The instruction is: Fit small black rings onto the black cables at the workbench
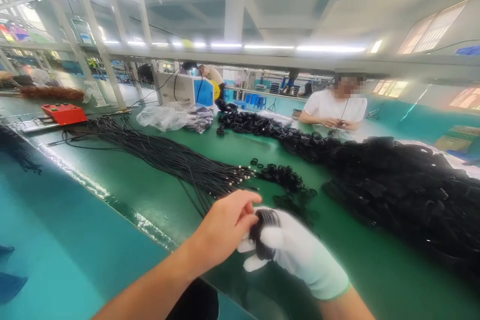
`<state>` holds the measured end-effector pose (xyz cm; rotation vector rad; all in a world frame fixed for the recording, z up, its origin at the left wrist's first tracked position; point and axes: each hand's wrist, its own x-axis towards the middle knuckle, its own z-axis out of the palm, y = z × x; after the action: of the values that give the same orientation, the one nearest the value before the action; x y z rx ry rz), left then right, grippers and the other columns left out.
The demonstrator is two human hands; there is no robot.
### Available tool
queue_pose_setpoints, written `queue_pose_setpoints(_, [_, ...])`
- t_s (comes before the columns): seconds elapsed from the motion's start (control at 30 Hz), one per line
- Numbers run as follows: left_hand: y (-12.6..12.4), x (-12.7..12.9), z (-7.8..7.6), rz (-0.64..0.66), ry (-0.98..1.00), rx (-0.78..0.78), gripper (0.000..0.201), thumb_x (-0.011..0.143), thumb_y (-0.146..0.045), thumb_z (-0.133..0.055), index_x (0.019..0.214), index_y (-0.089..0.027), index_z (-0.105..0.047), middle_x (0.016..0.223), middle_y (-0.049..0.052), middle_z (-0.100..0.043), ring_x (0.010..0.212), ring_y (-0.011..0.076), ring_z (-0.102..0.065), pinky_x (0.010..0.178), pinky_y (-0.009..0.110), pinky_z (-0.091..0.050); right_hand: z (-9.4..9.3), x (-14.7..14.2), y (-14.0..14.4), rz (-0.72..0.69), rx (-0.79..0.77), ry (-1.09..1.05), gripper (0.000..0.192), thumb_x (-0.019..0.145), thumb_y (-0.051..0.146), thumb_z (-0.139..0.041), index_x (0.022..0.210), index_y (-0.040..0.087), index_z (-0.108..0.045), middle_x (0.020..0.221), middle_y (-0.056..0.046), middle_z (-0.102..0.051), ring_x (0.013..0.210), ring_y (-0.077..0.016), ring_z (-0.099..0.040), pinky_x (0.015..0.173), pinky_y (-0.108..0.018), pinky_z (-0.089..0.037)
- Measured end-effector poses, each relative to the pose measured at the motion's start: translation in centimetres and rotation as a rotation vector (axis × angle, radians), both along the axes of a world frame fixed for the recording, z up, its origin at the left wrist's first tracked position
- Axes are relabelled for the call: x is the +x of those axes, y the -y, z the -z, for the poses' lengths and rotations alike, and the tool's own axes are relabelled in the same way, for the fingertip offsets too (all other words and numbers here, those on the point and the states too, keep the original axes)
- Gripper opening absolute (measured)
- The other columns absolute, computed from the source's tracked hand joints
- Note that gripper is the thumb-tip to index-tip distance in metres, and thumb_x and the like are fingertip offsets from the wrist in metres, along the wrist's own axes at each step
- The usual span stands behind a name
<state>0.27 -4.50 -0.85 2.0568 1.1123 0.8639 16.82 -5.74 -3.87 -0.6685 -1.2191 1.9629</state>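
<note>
My right hand (pixel 300 252) wears a white glove and is closed around a small coiled black cable (pixel 262 225). My bare left hand (pixel 225 227) pinches the same coil from the left, fingertips on its top. Both hands meet low over the green table (pixel 150 190). Just beyond them lies a long bundle of straight black cables (pixel 165 155) with metal tips pointing toward my hands. Small black rubber rings (pixel 283 176) are scattered a little farther right.
A big heap of coiled black cables (pixel 405 190) fills the right side. A person in a white shirt (pixel 335 107) sits across the table. A red box (pixel 63 113), a plastic bag (pixel 170 117) and a white-and-blue machine (pixel 185 89) stand at the far left.
</note>
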Motion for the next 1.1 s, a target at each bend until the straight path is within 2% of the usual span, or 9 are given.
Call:
queue_pose_setpoints(0.17, [-0.3, 0.3, -0.5, -0.050, -0.120, -0.086, 0.021, 0.078, -0.015, -0.048, 0.090, -0.023, -0.064, 0.072, -0.002, -0.064, 0.066, 0.0139, -0.057, 0.060, 0.022, -0.041, 1.0, 0.0, -0.1, 0.014, -0.031, -0.041, 0.036, 0.077, 0.031, -0.065, 0.104, 0.009, -0.060, 0.087, -0.012, -0.063, 0.081, -0.0208, -0.063, 0.068, -0.040, -0.055])
queue_pose_setpoints(0.43, [-1.2, 0.4, 0.4, -0.100, -0.068, -0.185, 0.010, 0.073, -0.020, -0.050, 0.070, -0.019, -0.060, 0.068, -0.001, -0.064, 0.061, 0.0135, -0.057, 0.051, 0.021, -0.039, 1.3, -0.3, -0.2, 0.067, -0.043, -0.007, 0.034, 0.077, 0.031, -0.066, 0.103, 0.010, -0.062, 0.088, -0.011, -0.062, 0.079, -0.0188, -0.060, 0.067, -0.037, -0.054])
queue_pose_setpoints(0.5, [-1.4, 0.3, 0.7, -0.102, -0.045, -0.222, 0.009, 0.071, -0.019, -0.051, 0.073, -0.018, -0.060, 0.065, -0.001, -0.063, 0.059, 0.0130, -0.056, 0.050, 0.021, -0.039, 1.1, -0.3, -0.1, 0.065, -0.059, -0.018, 0.032, 0.076, 0.030, -0.066, 0.102, 0.010, -0.062, 0.087, -0.010, -0.062, 0.078, -0.0185, -0.060, 0.067, -0.036, -0.054])
queue_pose_setpoints(0.6, [-1.4, 0.3, 1.5, -0.069, 0.009, -0.301, 0.025, 0.070, -0.017, -0.051, 0.092, -0.018, -0.060, 0.063, -0.003, -0.062, 0.055, 0.0117, -0.056, 0.050, 0.021, -0.041, 0.9, -0.6, 0.0, 0.026, -0.082, -0.042, 0.030, 0.076, 0.028, -0.067, 0.100, 0.010, -0.062, 0.086, -0.009, -0.061, 0.075, -0.0163, -0.060, 0.066, -0.034, -0.053])
queue_pose_setpoints(0.67, [-1.3, 0.5, 2.3, -0.071, 0.023, -0.323, 0.027, 0.071, -0.018, -0.052, 0.097, -0.019, -0.059, 0.063, -0.004, -0.062, 0.053, 0.0113, -0.055, 0.050, 0.021, -0.040, 0.9, -0.8, 0.1, 0.004, -0.084, -0.031, 0.031, 0.076, 0.028, -0.066, 0.100, 0.009, -0.061, 0.084, -0.009, -0.061, 0.072, -0.0155, -0.060, 0.065, -0.033, -0.053])
queue_pose_setpoints(0.8, [-1.4, 0.9, 3.0, -0.115, -0.053, -0.295, 0.018, 0.070, -0.019, -0.055, 0.087, -0.020, -0.060, 0.064, -0.003, -0.061, 0.055, 0.0119, -0.054, 0.048, 0.020, -0.037, 1.0, -1.1, 0.1, -0.032, -0.069, 0.052, 0.031, 0.075, 0.033, -0.066, 0.090, 0.007, -0.061, 0.075, -0.009, -0.062, 0.063, -0.0141, -0.061, 0.057, -0.028, -0.054])
queue_pose_setpoints(0.93, [-1.5, 0.7, 1.8, -0.092, -0.154, -0.241, 0.014, 0.069, -0.020, -0.057, 0.083, -0.020, -0.061, 0.066, -0.002, -0.060, 0.059, 0.0129, -0.052, 0.048, 0.020, -0.034, 1.1, -1.1, 0.1, 0.041, -0.095, 0.100, 0.026, 0.068, 0.030, -0.071, 0.078, 0.008, -0.060, 0.069, -0.005, -0.059, 0.051, -0.0094, -0.055, 0.041, -0.018, -0.048])
queue_pose_setpoints(1.03, [-1.6, 0.4, 1.2, -0.040, -0.127, -0.174, 0.013, 0.067, -0.016, -0.055, 0.078, -0.019, -0.062, 0.073, -0.001, -0.060, 0.066, 0.0133, -0.053, 0.053, 0.020, -0.037, 1.4, -1.2, 0.1, 0.036, -0.154, 0.095, 0.024, 0.067, 0.027, -0.070, 0.080, 0.009, -0.060, 0.073, -0.005, -0.058, 0.054, -0.0100, -0.055, 0.042, -0.021, -0.051])
queue_pose_setpoints(1.1, [-1.8, 0.4, 1.3, -0.015, -0.111, -0.179, 0.010, 0.066, -0.014, -0.053, 0.072, -0.018, -0.061, 0.072, -0.001, -0.059, 0.065, 0.0130, -0.052, 0.054, 0.021, -0.038, 1.7, -1.3, 0.1, 0.021, -0.164, 0.074, 0.026, 0.066, 0.027, -0.071, 0.083, 0.010, -0.061, 0.078, -0.006, -0.059, 0.059, -0.0113, -0.056, 0.045, -0.024, -0.053])
